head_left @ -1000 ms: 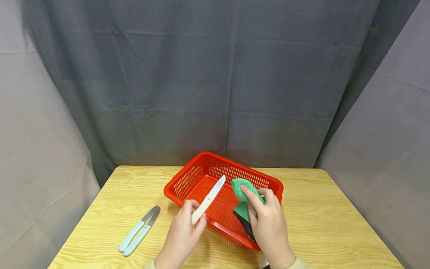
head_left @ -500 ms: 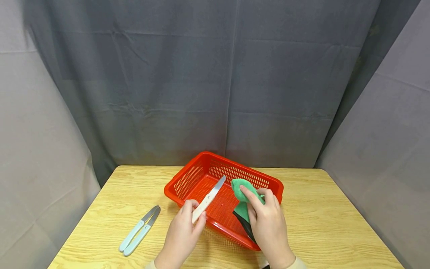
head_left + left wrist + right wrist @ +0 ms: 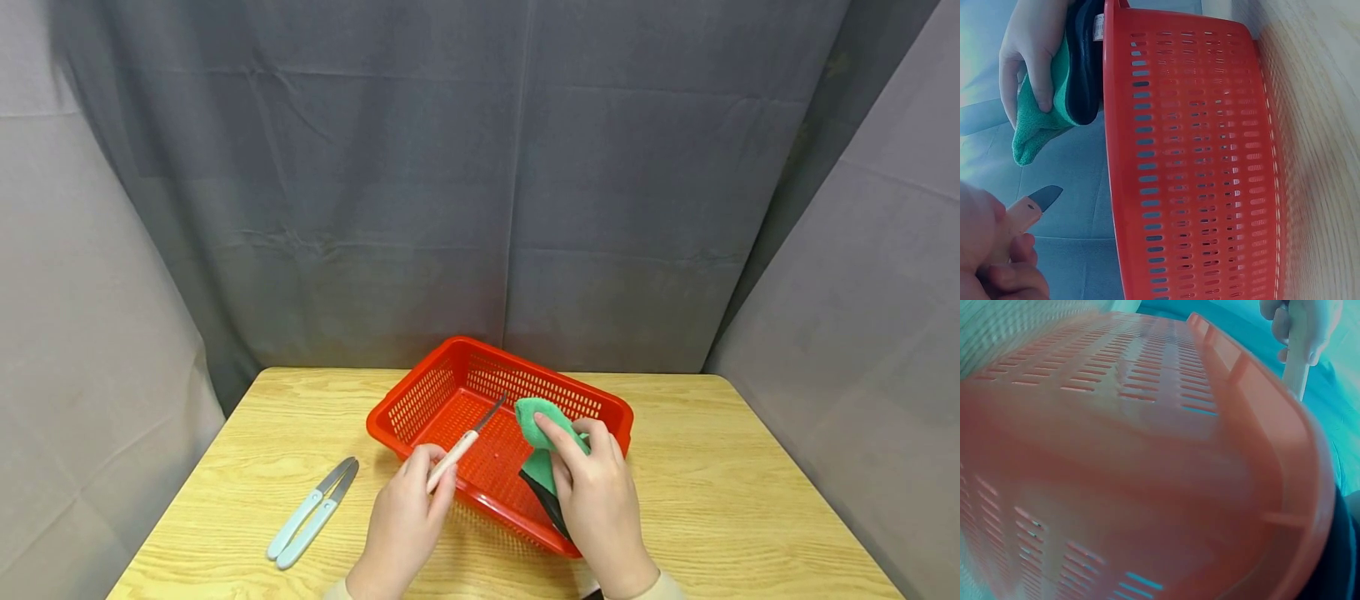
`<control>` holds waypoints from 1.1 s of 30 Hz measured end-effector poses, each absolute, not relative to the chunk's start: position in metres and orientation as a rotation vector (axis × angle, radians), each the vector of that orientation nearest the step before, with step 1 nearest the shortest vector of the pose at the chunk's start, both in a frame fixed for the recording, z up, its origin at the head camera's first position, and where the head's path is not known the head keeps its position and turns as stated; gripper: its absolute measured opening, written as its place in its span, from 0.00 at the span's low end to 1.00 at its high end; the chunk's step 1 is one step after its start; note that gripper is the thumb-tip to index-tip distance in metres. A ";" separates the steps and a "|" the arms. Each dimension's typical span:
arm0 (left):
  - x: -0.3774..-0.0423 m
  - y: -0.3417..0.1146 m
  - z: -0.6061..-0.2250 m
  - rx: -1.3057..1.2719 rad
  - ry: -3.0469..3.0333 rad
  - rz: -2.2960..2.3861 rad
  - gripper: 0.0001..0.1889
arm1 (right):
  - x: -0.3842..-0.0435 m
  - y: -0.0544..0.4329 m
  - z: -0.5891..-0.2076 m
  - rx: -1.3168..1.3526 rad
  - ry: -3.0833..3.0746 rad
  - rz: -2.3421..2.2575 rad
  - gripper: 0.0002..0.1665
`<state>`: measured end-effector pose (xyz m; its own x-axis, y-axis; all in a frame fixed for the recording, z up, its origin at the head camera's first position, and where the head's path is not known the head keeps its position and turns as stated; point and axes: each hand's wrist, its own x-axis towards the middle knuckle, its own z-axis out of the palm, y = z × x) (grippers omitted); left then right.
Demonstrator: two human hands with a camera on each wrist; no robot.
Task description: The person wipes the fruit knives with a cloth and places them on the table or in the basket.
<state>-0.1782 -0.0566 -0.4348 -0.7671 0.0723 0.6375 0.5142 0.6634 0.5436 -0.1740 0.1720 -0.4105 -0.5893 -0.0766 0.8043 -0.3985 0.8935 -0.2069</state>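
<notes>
My left hand [image 3: 405, 517] grips a small knife by its cream handle [image 3: 453, 461]. The blade [image 3: 492, 412] points up and away over the red basket, seen nearly edge-on in the head view. In my right hand [image 3: 598, 496] is a bunched green cloth [image 3: 551, 421] with a black border, held over the basket's right part. The left wrist view shows the knife [image 3: 1025, 214] and the cloth [image 3: 1041, 134] apart from each other. In the right wrist view the basket wall [image 3: 1116, 450] hides the cloth's green part; the left hand [image 3: 1316, 325] shows at top right.
The red perforated basket [image 3: 386, 423] stands angled on the wooden table [image 3: 750, 500]. Two knives with pale blue handles [image 3: 295, 527] lie side by side left of it, tips together. A grey curtain [image 3: 390, 208] hangs behind the table.
The knife has rolled in my left hand: its blade showed its flat side before and is now nearly edge-on. My right hand and the cloth have hardly moved.
</notes>
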 end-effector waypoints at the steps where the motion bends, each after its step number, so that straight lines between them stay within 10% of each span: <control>1: -0.178 -0.057 -0.435 -0.454 -2.292 -0.988 0.09 | -0.174 0.172 -0.410 0.342 -2.170 0.463 0.36; 33: -0.178 -0.056 -0.434 -0.412 -2.307 -1.009 0.03 | -0.174 0.171 -0.409 0.417 -2.160 0.450 0.38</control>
